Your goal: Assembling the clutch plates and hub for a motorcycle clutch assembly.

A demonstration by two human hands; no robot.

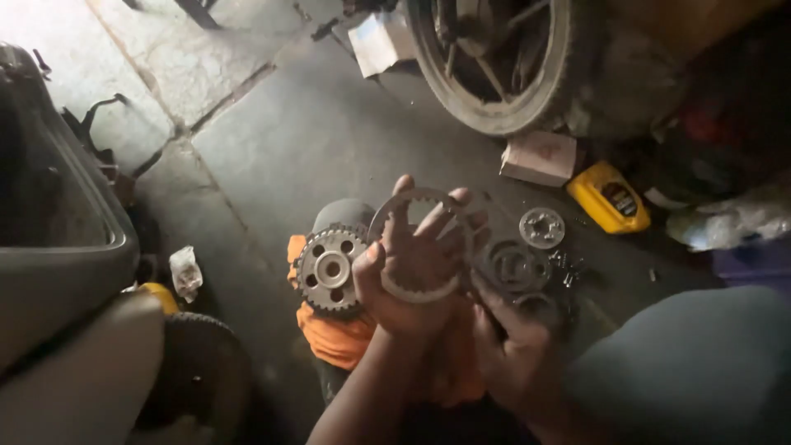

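Observation:
My left hand [412,272] is raised palm-up over the floor and holds a thin toothed metal ring [386,213] that lies across its fingers. My right hand [515,354] sits just below and to the right, its fingers touching the ring's lower right edge; its grip is hard to see. A round toothed hub with holes [329,270] rests on an orange cloth [329,338] just left of my left hand. More ring plates [515,268] and a small round metal part [541,227] lie on the floor to the right.
A motorcycle wheel [494,99] stands at the top. A yellow oil bottle [608,196] and a small box [540,156] lie near it. A vehicle body panel [58,247] and a tyre [198,363] fill the left. My knee [692,363] is at the lower right.

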